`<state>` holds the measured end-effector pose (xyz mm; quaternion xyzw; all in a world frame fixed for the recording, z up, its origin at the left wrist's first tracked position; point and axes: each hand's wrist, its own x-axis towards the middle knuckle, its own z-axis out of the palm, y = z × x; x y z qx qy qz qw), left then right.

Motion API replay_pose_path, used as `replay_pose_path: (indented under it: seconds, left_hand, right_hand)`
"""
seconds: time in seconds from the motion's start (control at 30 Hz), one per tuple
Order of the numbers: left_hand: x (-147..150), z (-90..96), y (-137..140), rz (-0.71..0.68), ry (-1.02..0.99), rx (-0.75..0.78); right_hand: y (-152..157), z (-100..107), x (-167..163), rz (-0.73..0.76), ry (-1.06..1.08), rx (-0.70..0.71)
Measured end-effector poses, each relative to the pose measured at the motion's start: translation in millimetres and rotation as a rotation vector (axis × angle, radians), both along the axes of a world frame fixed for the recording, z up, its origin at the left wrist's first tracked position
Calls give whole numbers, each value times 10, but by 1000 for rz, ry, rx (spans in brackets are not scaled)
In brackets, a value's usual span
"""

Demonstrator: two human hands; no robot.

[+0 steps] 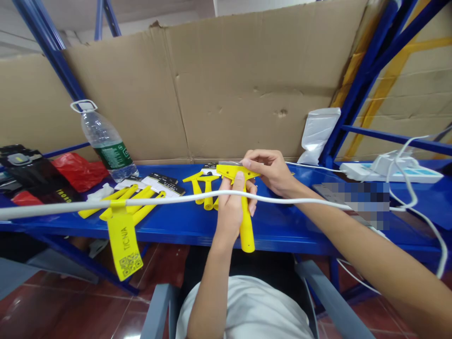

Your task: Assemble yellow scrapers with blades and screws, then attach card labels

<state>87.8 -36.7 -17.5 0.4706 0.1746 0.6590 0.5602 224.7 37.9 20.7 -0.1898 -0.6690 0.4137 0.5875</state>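
Left hand (233, 205): wrapped around the handle of a yellow plastic scraper (243, 207), thumb pressed up near the head, fingers closed tight on the shaft.
Right hand (270, 172): at 1 o'clock from the left hand, fingers pinched shut on the right end of the scraper's head, where a thin grey blade edge shows.
Scraper's place: held upright above the near edge of the blue counter (282, 226), handle end hanging past the edge towards the person's lap.
Loose scrapers (205, 186): lying flat at 9 o'clock from the hands; a further bunch of yellow handles (123, 202) sits farther left beside black-and-white packaging cards (165, 184).
White cable (300, 201): runs across the whole view in front of the counter, crossing the left hand and both forearms; a yellow tag (123, 245) hangs from it reading "TICWA" above a QR code.
Water bottle (108, 146): at 10 o'clock, tilted, green label too small to read.
Left edge: red plastic bag (79, 169) and black packets (31, 176), one with partial upside-down lettering.
Right side: white power strip (391, 173) with a plugged adapter at 3 o'clock; white pouch (318, 132) leaning on the blue rack post (356, 89).
Open room: bare counter between the hands and the power strip; cardboard wall (229, 84) closes off the back.
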Motion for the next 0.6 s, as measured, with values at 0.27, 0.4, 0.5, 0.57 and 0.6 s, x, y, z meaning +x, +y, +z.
replay_pose_path:
  seconds: [0.27, 0.4, 0.5, 0.57, 0.6]
  left_hand:
    - [134, -44, -26, -28, -181, -24]
    - [124, -72, -5, -6, -159, 20]
    - [127, -95, 9, 30, -115, 74]
    - [131, -101, 15, 41, -83, 99]
    - [133, -100, 16, 39, -73, 100]
  right_hand:
    - [-57, 4, 25, 118, 12, -29]
    - [-46, -1, 4, 125, 39, -74]
    - [-56, 11, -6, 125, 37, -87]
    - [-67, 23, -5, 127, 32, -82]
    - [-73, 29, -2, 126, 29, -81]
